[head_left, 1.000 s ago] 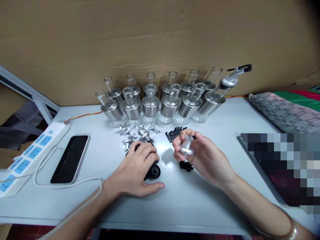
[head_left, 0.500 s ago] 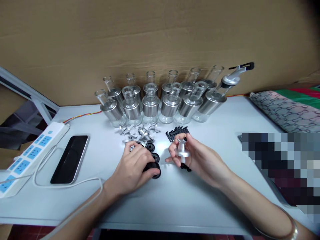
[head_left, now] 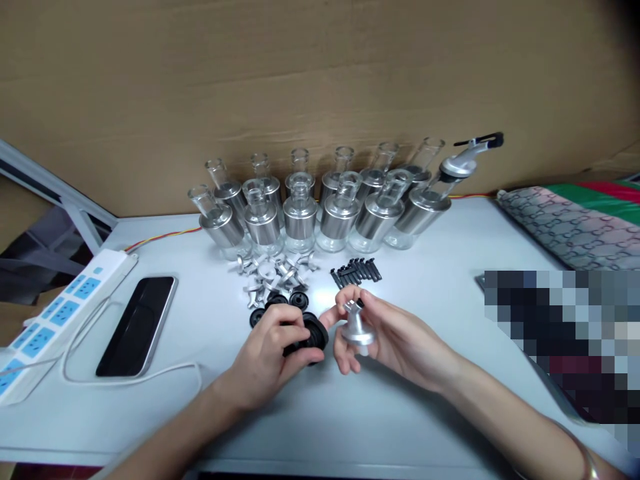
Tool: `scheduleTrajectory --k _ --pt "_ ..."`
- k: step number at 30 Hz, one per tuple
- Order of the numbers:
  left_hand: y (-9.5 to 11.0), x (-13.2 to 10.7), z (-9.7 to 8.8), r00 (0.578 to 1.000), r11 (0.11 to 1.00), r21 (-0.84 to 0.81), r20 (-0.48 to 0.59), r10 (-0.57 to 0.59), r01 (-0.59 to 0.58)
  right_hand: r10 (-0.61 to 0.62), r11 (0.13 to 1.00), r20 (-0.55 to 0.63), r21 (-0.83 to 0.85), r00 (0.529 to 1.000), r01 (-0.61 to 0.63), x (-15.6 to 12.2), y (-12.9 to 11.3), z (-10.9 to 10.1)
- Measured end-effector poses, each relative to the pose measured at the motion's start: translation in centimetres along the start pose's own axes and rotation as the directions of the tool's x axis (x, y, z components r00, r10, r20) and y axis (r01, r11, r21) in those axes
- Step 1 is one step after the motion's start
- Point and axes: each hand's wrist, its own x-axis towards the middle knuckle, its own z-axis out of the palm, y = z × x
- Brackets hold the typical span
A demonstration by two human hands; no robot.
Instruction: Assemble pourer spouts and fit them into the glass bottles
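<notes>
Between its thumb and fingers my left hand (head_left: 273,350) grips a round black cap (head_left: 316,331), tilted up off the table. Close beside it, my right hand (head_left: 385,333) pinches a silver pourer spout (head_left: 357,328) upright, its flared base downward with a pale stub below. Fingers of the right hand reach near the black cap; whether they touch it I cannot tell. More black caps (head_left: 299,300) lie just beyond the left hand, partly covered by it. Behind them is a pile of silver spouts (head_left: 280,270). Small black levers (head_left: 356,270) lie beyond the right hand.
Two rows of glass bottles with steel sleeves (head_left: 300,223) stand at the back; the rightmost has a pourer (head_left: 460,163) fitted. On the left are a phone (head_left: 137,325), a power strip (head_left: 65,317) and a white cable (head_left: 130,378). A patterned cushion (head_left: 575,220) sits at right.
My left hand has lifted a black cap from the group and turned its face toward the right hand. My right hand, holding the spout, has come slightly nearer and lower.
</notes>
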Motion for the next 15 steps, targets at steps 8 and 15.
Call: scheduleTrajectory --k 8,15 --pt "0.18 0.27 -0.34 0.994 0.999 0.030 0.101 -0.038 0.035 -0.086 0.996 -0.090 -0.042 0.992 0.083 0.17 -0.08 0.02" --pt "0.03 0.48 -0.26 0.998 0.992 0.126 0.060 -0.025 0.017 -0.161 0.984 -0.141 -0.094 0.977 0.149 0.05 -0.61 0.05"
